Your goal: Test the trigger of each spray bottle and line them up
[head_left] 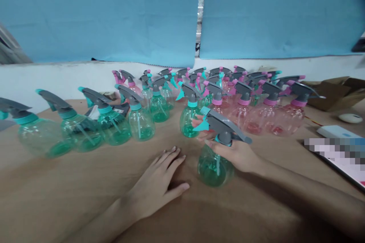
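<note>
My right hand (238,153) is closed around the neck of a green spray bottle (212,169) with a grey and teal trigger head, slightly tilted over the table. My left hand (159,182) lies flat on the brown tabletop (94,197), fingers spread, just left of that bottle and apart from it. Beyond my hands stands another green spray bottle (188,119). A row of green bottles, among them a clear green one (142,123), runs off to the left. Pink spray bottles (289,117) stand close together behind my right hand.
More green and pink bottles crowd the back by the white wall (57,78). On the right are an open cardboard box (330,93), a white computer mouse (350,118), a white box-shaped item (342,133) and a flat device with a blurred-out screen (339,157). Blue cloth (114,15) hangs behind.
</note>
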### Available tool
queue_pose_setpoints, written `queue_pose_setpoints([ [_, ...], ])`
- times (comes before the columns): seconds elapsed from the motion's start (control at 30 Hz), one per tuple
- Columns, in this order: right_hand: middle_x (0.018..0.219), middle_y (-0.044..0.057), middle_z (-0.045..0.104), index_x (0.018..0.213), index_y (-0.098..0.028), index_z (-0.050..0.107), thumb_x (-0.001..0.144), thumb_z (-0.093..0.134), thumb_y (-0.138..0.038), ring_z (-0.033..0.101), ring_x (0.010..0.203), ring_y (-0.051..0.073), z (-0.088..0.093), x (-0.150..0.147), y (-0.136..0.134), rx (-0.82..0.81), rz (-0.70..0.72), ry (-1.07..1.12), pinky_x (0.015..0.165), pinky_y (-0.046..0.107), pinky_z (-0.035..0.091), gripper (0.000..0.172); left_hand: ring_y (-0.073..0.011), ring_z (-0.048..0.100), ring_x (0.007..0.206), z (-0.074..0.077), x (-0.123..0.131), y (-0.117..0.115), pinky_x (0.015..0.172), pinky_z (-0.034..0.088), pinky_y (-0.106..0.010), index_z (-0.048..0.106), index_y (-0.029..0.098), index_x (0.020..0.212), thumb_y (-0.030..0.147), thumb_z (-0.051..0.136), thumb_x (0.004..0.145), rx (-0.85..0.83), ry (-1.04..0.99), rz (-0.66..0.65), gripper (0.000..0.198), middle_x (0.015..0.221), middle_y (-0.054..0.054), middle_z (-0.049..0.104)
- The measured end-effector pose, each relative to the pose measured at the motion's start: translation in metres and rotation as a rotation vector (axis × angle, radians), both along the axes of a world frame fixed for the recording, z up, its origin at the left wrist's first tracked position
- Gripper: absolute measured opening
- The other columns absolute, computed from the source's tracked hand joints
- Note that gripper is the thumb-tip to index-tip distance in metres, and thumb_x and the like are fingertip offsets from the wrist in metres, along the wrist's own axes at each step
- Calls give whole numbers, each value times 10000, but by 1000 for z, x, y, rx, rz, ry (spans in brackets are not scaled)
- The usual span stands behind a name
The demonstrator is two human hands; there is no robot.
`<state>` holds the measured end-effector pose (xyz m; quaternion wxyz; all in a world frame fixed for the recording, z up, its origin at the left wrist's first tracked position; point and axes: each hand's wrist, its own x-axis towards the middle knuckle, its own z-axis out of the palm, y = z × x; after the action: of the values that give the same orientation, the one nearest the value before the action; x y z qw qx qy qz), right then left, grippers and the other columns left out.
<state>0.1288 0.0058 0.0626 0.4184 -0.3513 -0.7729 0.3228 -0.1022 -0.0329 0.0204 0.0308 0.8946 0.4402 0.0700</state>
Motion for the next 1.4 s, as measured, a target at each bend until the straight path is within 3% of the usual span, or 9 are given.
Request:
queue_pose_setpoints([
  [0.23, 968, 13, 664, 1235, -277, 467, 738, 488, -152, 627, 921, 211, 3, 0, -2, 15, 1, 4, 833, 375, 501, 513, -258, 272, 1291, -2, -1, 0, 1032, 260, -436, 324, 191, 1351, 547, 390, 883, 6, -32, -9, 592, 1424, -79, 309],
  [0.43, 751, -6, 652, 1234, -256, 469, 744, 472, -145, 645, 841, 198, 5, 0, -2, 0, -8, -12, 801, 366, 518, 503, -261, 281, 1288, -2, -1, 0, 1028, 266, -434, 330, 202, 1348, 543, 397, 882, 9, -43, -15, 582, 1420, -77, 317],
  [0.77, 1067, 11, 626, 1236, -285, 452, 755, 474, -136, 628, 937, 187, 4, 0, -2, 3, 43, 29, 820, 330, 514, 504, -257, 270, 1293, 0, -1, 0, 1034, 258, -435, 334, 197, 1345, 550, 392, 881, -8, -30, 1, 586, 1426, -78, 305],
  [1.0, 791, -5, 673, 1224, -283, 468, 743, 466, -166, 640, 894, 221, 4, -1, -3, -12, -29, -3, 839, 414, 503, 496, -245, 260, 1298, 0, 0, 0, 1035, 254, -432, 325, 191, 1347, 554, 384, 882, -11, -21, -2, 593, 1425, -82, 305],
  [1.23, 904, 15, 661, 1206, -262, 456, 733, 500, -167, 629, 902, 202, 4, 1, 0, -111, 51, 54, 792, 363, 509, 485, -263, 272, 1291, 0, -1, -1, 1028, 258, -445, 322, 204, 1350, 544, 390, 884, -14, -46, -4, 580, 1424, -88, 307],
  [1.4, 826, -2, 653, 1034, -250, 549, 708, 502, -179, 625, 743, 191, 5, 3, -1, -101, -45, 26, 666, 335, 514, 337, -258, 252, 1300, -2, -2, 0, 1038, 242, -443, 320, 196, 1352, 545, 389, 884, -14, -36, -3, 587, 1433, -90, 287],
])
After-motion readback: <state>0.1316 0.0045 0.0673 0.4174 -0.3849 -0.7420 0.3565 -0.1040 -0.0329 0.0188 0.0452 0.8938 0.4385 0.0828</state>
